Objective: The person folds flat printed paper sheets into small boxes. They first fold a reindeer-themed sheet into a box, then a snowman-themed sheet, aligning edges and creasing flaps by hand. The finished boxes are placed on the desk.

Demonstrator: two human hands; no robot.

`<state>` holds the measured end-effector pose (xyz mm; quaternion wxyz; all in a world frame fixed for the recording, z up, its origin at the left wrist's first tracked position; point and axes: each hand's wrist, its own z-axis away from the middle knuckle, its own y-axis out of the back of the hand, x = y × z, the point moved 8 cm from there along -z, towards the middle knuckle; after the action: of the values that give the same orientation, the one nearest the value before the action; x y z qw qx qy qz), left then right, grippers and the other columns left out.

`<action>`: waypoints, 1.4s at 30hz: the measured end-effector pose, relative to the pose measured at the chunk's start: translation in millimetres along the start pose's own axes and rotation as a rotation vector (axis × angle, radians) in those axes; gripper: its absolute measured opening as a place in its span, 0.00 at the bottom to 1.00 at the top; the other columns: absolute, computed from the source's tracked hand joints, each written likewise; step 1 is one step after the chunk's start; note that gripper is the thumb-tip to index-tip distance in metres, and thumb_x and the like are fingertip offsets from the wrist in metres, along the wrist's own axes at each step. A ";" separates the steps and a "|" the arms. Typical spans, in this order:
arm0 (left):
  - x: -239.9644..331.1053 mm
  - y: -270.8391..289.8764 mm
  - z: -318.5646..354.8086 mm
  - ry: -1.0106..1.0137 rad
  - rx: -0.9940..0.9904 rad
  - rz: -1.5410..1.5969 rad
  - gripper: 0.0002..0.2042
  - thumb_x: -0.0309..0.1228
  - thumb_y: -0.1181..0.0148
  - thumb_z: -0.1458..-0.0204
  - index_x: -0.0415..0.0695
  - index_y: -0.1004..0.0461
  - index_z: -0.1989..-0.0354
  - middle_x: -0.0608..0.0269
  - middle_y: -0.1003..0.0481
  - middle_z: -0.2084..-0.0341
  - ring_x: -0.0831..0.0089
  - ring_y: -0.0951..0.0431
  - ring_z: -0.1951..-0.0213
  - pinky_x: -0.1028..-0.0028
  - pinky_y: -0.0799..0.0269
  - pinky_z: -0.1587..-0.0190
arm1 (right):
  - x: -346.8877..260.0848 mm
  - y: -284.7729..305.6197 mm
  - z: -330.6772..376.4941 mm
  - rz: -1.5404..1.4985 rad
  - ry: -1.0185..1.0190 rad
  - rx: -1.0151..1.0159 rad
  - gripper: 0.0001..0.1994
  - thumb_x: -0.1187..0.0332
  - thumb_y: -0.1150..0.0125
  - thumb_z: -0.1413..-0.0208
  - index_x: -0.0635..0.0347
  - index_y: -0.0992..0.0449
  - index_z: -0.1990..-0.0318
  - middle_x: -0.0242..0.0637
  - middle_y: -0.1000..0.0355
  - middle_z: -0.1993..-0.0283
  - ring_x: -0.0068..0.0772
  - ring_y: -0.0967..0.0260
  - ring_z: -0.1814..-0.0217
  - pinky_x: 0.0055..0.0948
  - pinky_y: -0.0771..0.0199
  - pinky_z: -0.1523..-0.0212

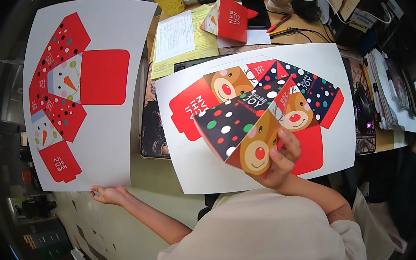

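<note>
With its fingers closed at the lower edge, my left hand holds a large white printed sheet. That sheet bears a flat red box pattern with snowman faces and hangs off to the left, beyond the table edge. My right hand pinches a folded paper box, tapered to a point, with a reindeer face and a dark dotted side. Beneath the box lies a second white sheet, printed with a matching reindeer pattern, its near edge overhanging the table. The box hides part of that print.
At the back stands a red folded paper box with a snowman side. Near it are a yellow paper with writing, a yellow roll, and pens. A black mouse and stacked papers sit at the right.
</note>
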<state>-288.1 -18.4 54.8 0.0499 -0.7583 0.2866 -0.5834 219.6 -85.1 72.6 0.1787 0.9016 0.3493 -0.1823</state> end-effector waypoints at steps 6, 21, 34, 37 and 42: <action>-1.8 2.3 -2.5 -0.022 0.016 -0.015 0.10 0.29 0.50 0.39 0.43 0.39 0.52 0.54 0.31 0.56 0.64 0.29 0.56 0.64 0.28 0.53 | 3.2 1.5 0.5 0.021 -0.028 -0.040 0.39 0.63 0.21 0.62 0.49 0.42 0.44 0.48 0.48 0.37 0.47 0.48 0.36 0.41 0.38 0.43; -6.3 2.2 -7.4 -0.027 0.000 -0.010 0.13 0.31 0.50 0.38 0.43 0.40 0.48 0.54 0.31 0.54 0.63 0.28 0.56 0.64 0.26 0.54 | -6.7 -12.1 3.6 0.073 -0.020 -0.233 0.36 0.57 0.23 0.60 0.52 0.37 0.45 0.44 0.42 0.43 0.44 0.43 0.44 0.43 0.34 0.51; -2.6 -3.0 -2.1 -0.025 -0.005 -0.055 0.14 0.33 0.51 0.37 0.42 0.41 0.46 0.53 0.32 0.53 0.63 0.28 0.54 0.65 0.27 0.52 | -4.3 -16.9 1.9 0.013 -0.050 -0.261 0.35 0.56 0.22 0.61 0.56 0.33 0.45 0.42 0.40 0.47 0.39 0.36 0.53 0.34 0.31 0.61; -2.4 -2.7 -1.8 -0.023 -0.006 -0.058 0.15 0.34 0.51 0.37 0.41 0.41 0.46 0.53 0.32 0.53 0.63 0.28 0.55 0.65 0.27 0.52 | -3.8 -16.8 2.1 -0.004 -0.058 -0.248 0.34 0.57 0.23 0.60 0.56 0.33 0.45 0.41 0.39 0.46 0.39 0.35 0.53 0.33 0.31 0.62; -3.2 -0.5 -4.2 -0.040 -0.003 -0.057 0.15 0.34 0.51 0.37 0.41 0.41 0.46 0.53 0.32 0.53 0.63 0.28 0.55 0.65 0.27 0.52 | -3.9 -15.9 3.0 0.022 -0.057 -0.285 0.36 0.56 0.22 0.60 0.55 0.35 0.45 0.42 0.42 0.47 0.38 0.35 0.52 0.33 0.30 0.61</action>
<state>-292.2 -15.4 53.6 0.0377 -0.7777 0.2646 -0.5690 205.3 -77.6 68.7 0.3167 0.8652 0.3567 -0.1545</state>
